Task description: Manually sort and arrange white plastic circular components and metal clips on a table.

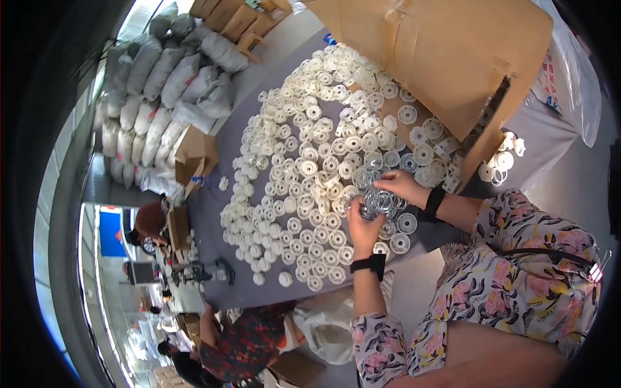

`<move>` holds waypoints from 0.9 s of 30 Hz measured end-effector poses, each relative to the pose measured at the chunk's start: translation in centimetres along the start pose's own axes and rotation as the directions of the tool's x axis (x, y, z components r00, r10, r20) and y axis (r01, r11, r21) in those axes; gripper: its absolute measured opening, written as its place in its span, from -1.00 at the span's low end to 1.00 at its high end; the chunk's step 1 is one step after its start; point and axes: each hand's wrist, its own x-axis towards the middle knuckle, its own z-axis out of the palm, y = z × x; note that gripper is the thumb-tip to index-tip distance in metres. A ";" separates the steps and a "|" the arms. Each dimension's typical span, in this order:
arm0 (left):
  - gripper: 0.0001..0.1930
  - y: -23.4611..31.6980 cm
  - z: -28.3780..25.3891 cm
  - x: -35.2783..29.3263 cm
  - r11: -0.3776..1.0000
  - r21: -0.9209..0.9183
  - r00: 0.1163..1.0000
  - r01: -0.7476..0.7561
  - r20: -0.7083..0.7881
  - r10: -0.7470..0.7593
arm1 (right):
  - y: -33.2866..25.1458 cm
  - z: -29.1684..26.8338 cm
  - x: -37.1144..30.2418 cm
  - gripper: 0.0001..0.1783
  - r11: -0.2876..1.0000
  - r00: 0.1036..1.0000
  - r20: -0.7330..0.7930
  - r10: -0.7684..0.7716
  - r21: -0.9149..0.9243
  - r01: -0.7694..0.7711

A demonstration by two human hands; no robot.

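Note:
My left hand (364, 227), a dark band on its wrist, is closed around the near side of a cluster of shiny grey rings (383, 202). On the cluster's other side, my right hand (404, 186) pinches some of the same rings between thumb and fingers. Whether the rings are metal or clear plastic I cannot tell. Beneath and around both hands lie many white round plastic parts (308, 169), wheel-shaped with a hole in the middle, spread over a grey-covered table (226, 284). A few shiny rings (406, 223) rest on the white parts beside my left hand.
A large open cardboard box (446, 55) stands on the table past my right hand. A small group of white parts (503, 158) lies behind the box. One person in a dark patterned top (249, 343) is by the left table edge. Stacked sacks (162, 84) stand farther off.

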 end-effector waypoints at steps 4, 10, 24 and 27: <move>-0.39 -4.5 0.3 6.9 0.998 -0.022 0.992 -0.052 0.112 0.055 | 0.4 0.5 5.0 -0.63 0.998 0.971 -0.236 -0.034 -0.060 0.020; -0.32 -9.5 0.2 12.1 0.973 -0.187 0.915 -0.135 0.353 0.195 | 0.9 -0.2 9.2 -0.68 0.861 0.899 -0.252 -0.359 -0.460 0.215; -0.76 -14.8 -9.0 9.2 0.446 -0.753 0.870 0.484 0.471 -0.149 | -1.3 7.6 5.3 -0.73 0.378 0.709 -0.276 -0.649 -0.926 -0.015; -0.74 -18.4 -10.8 7.1 -0.310 -0.693 0.740 0.651 0.670 0.059 | 0.0 12.8 4.1 -0.63 0.946 0.965 -0.246 -0.086 -0.325 0.001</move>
